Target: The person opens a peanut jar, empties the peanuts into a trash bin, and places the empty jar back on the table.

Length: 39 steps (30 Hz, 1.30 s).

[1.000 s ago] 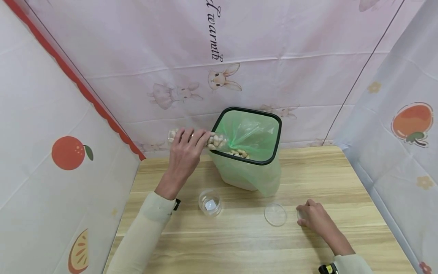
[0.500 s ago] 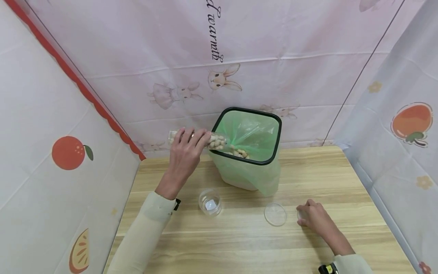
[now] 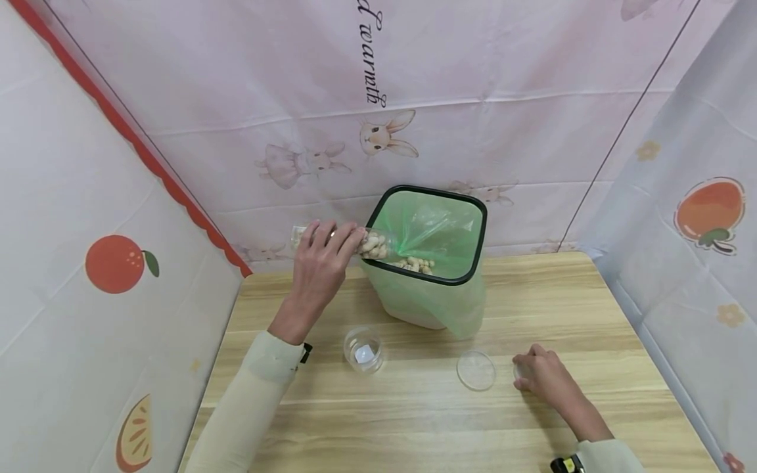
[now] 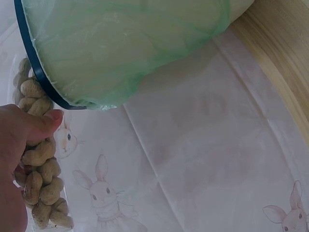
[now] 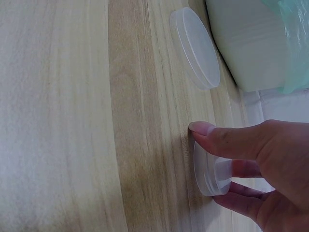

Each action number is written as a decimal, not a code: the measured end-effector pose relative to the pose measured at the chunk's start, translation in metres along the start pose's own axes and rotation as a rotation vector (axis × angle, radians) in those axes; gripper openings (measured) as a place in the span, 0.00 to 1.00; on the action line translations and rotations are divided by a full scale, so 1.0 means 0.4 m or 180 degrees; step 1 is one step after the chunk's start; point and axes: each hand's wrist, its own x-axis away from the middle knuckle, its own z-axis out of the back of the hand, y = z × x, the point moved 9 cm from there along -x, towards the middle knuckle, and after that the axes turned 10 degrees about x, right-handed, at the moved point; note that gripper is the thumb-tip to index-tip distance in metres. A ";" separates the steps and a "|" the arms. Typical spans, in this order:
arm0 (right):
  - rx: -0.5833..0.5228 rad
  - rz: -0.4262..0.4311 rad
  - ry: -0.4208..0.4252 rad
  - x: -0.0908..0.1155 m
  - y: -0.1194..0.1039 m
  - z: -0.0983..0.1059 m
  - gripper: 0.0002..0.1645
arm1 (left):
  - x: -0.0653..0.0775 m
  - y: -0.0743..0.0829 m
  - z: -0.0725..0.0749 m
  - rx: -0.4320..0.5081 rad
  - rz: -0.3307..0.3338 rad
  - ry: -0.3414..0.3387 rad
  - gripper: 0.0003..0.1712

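My left hand (image 3: 319, 269) grips a clear jar of peanuts (image 4: 41, 193), tipped on its side with its mouth over the left rim of a trash bin (image 3: 452, 281). A green bag (image 3: 440, 223) lines the bin, and several peanuts (image 3: 416, 265) lie inside it below the jar's mouth. On the table at the right, my right hand (image 3: 544, 374) pinches a clear round lid (image 5: 208, 169) between thumb and fingers; the head view mostly hides it. Another clear lid (image 3: 476, 370) lies flat just left of that hand.
An open clear round container (image 3: 363, 350) with a small white piece in it stands in front of the bin, on the left. The wooden table (image 3: 414, 427) is bounded by a printed cloth wall (image 3: 284, 79) behind and cloth at both sides.
Peanuts have shifted inside the tipped jar, and more of them show in the bin beneath its mouth. Both hands stay in place.
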 end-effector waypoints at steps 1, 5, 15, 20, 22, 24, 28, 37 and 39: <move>0.0003 -0.0008 -0.0005 0.000 0.000 0.000 0.29 | -0.001 0.000 -0.001 -0.0003 -0.0003 -0.0003 0.17; 0.0024 -0.0016 0.0005 -0.001 0.000 0.002 0.29 | -0.003 0.000 -0.002 -0.0018 -0.0036 0.0024 0.17; 0.0025 -0.0031 -0.0002 0.000 0.000 -0.001 0.29 | 0.004 -0.002 -0.001 -0.0003 -0.0056 0.0051 0.18; 0.0022 -0.0011 0.0011 0.000 -0.002 0.000 0.29 | 0.011 -0.003 -0.004 -0.0045 -0.0083 0.0025 0.19; 0.0018 -0.0016 0.0004 -0.001 -0.002 0.000 0.29 | 0.011 -0.002 -0.006 -0.0086 -0.0103 -0.0016 0.20; 0.0022 -0.0020 -0.0012 -0.001 -0.002 -0.001 0.29 | 0.012 -0.001 -0.008 -0.0144 -0.0118 -0.0068 0.22; 0.0018 -0.0020 -0.0025 -0.001 -0.002 -0.004 0.29 | 0.009 0.003 -0.011 -0.0276 -0.0175 -0.0170 0.24; 0.0046 -0.0007 -0.0009 -0.001 -0.004 -0.001 0.29 | 0.000 0.011 -0.010 -0.0375 -0.0290 -0.0227 0.25; 0.0050 -0.0008 -0.0021 -0.002 -0.003 -0.002 0.29 | 0.001 0.011 -0.007 -0.0366 -0.0290 -0.0216 0.25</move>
